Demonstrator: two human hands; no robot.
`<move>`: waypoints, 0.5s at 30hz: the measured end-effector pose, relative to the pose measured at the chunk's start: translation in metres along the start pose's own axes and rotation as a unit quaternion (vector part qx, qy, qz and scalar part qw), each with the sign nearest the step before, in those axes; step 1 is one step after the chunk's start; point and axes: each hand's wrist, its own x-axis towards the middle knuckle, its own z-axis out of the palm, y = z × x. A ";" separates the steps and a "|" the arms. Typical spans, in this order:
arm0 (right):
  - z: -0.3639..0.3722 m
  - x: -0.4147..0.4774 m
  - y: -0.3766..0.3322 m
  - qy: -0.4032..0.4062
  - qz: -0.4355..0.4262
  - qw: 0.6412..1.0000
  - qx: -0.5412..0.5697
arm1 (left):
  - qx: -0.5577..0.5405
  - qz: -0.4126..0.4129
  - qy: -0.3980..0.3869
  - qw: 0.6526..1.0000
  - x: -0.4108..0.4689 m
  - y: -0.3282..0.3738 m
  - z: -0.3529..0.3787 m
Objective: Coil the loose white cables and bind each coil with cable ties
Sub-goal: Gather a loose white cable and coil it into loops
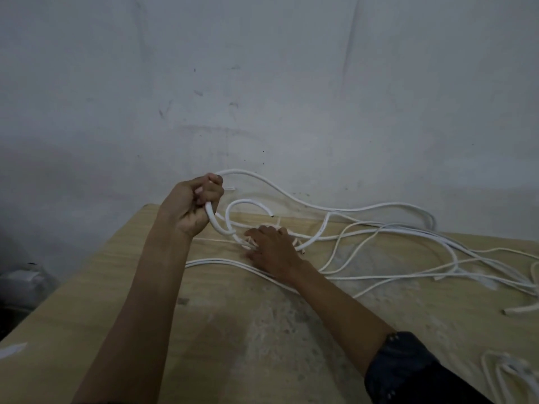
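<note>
Clenching a thick white plastic cable [213, 221] in the raised left hand [192, 205], a person rests the right hand [271, 249], grip unclear, nearer its length trailing rightward.

Loose white cables [379, 237] (tangled, uncoiled) sprawled across the wooden table [116, 287]

White cables [213, 221]: smooth plastic sheath, slight sheen. Table [116, 272]: pale wood-grain board, matt, with a dusty, rough-looking patch near me (whitish scuffing). Wall [262, 83]: matt paint, marked. My sleeve [408, 365]: dark cloth.
</note>
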 end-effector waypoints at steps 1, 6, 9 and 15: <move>-0.004 -0.002 0.000 -0.006 0.007 0.999 0.040 | 0.062 0.021 0.008 0.998 -0.001 -0.004 0.004; -0.051 -0.024 0.025 0.019 0.016 0.982 0.188 | 0.438 0.206 0.023 0.875 -0.007 -0.028 0.029; -0.091 -0.036 0.062 -0.036 0.088 0.968 0.231 | 0.484 0.268 -0.004 0.833 -0.010 -0.038 0.036; -0.133 -0.053 0.123 0.338 0.218 0.915 0.024 | 0.535 0.295 0.017 0.791 -0.004 -0.053 0.032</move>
